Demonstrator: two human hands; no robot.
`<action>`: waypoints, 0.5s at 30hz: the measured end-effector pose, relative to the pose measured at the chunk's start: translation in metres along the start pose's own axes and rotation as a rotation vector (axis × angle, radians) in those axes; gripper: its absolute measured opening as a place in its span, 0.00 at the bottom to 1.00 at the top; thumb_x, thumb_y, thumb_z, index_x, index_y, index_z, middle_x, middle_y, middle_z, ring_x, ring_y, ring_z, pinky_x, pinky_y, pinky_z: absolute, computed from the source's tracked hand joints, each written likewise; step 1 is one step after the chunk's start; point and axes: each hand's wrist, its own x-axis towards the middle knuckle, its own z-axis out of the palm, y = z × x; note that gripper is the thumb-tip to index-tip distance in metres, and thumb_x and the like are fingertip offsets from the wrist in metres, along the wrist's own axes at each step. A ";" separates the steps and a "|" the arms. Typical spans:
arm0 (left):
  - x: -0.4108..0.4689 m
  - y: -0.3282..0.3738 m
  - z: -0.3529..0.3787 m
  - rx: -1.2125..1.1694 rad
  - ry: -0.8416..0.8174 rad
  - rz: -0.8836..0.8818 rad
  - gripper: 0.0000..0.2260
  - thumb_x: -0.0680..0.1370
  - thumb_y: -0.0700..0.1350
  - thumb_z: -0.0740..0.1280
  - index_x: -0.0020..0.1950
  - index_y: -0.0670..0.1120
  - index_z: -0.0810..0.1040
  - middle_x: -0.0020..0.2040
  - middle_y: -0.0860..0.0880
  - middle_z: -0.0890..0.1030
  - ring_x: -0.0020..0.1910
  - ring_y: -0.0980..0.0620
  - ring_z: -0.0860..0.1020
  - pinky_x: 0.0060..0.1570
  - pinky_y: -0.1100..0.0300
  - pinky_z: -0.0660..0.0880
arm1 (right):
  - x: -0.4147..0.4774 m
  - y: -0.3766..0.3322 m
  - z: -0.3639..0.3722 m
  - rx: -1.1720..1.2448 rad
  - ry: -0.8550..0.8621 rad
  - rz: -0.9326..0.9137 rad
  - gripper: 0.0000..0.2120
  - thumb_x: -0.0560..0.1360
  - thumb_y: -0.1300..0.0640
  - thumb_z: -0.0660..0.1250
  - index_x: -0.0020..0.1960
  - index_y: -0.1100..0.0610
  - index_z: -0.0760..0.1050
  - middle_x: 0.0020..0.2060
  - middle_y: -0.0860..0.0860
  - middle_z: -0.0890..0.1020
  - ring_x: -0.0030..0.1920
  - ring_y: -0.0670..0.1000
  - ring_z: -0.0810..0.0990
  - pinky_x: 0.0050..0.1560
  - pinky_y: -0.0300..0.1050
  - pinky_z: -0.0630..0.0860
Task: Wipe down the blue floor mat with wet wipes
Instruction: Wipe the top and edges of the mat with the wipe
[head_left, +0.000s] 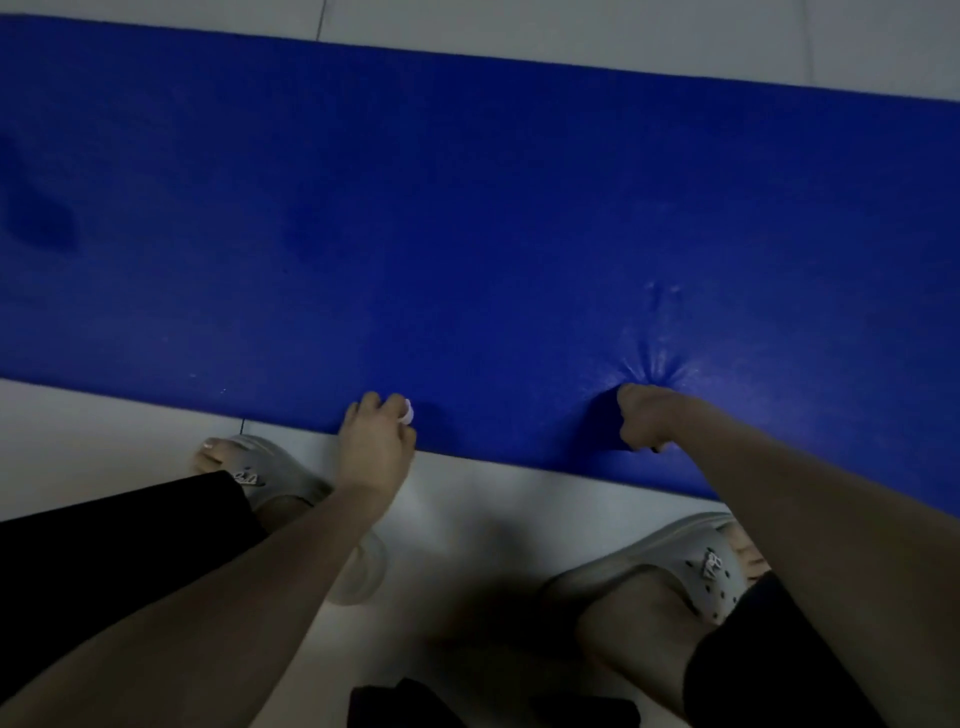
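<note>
The blue floor mat (467, 208) is laid flat on a pale floor (493, 499) and is seen running across the whole view from the left edge to the right, its far edge near the top and its near edge just ahead of the person's feet. Darker patches (41, 223) are seen on the mat's surface towards its left end.

A small wad of wet wipe (408, 414), whitish, is held against the mat just inside its near edge, about midway along the visible length. It is pinched in the curled fingertips of the left hand (375, 447), the wrist being stretched back over the near edge onto the floor side.

Further right along the same near edge, the right hand (641, 421) is closed into a fist and pressed down into the mat. Creases (654, 364) are seen radiating from the knuckles into the mat's surface. Whatever may lie beneath the fist is hidden.

On the floor beside the near edge, two grey perforated clogs are worn: the left clog (275, 467) by the left forearm, the right clog (675, 561) under the right forearm. Black trouser legs (104, 545) are seen at the lower left and lower right. A dark object (395, 706), too dim to be identified, lies at the bottom edge of the view.
</note>
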 end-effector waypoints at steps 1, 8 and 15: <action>-0.003 0.009 0.002 -0.025 0.009 -0.038 0.08 0.78 0.40 0.67 0.56 0.42 0.79 0.48 0.43 0.77 0.47 0.44 0.75 0.46 0.49 0.74 | 0.002 0.002 0.000 0.047 -0.004 -0.014 0.08 0.76 0.65 0.61 0.51 0.57 0.65 0.43 0.59 0.77 0.36 0.56 0.81 0.32 0.45 0.78; -0.029 0.121 0.046 -0.215 -0.086 0.234 0.06 0.80 0.42 0.67 0.55 0.46 0.82 0.46 0.44 0.79 0.44 0.42 0.77 0.43 0.49 0.76 | 0.005 0.010 -0.007 0.330 -0.042 -0.030 0.15 0.78 0.68 0.53 0.63 0.61 0.62 0.47 0.65 0.79 0.36 0.58 0.81 0.49 0.56 0.82; -0.050 0.188 0.075 -0.118 -0.237 0.663 0.13 0.70 0.33 0.71 0.49 0.48 0.81 0.44 0.47 0.76 0.42 0.47 0.75 0.40 0.53 0.76 | 0.009 0.014 -0.005 0.357 -0.038 -0.018 0.14 0.81 0.65 0.55 0.66 0.60 0.60 0.50 0.64 0.79 0.40 0.59 0.82 0.47 0.54 0.84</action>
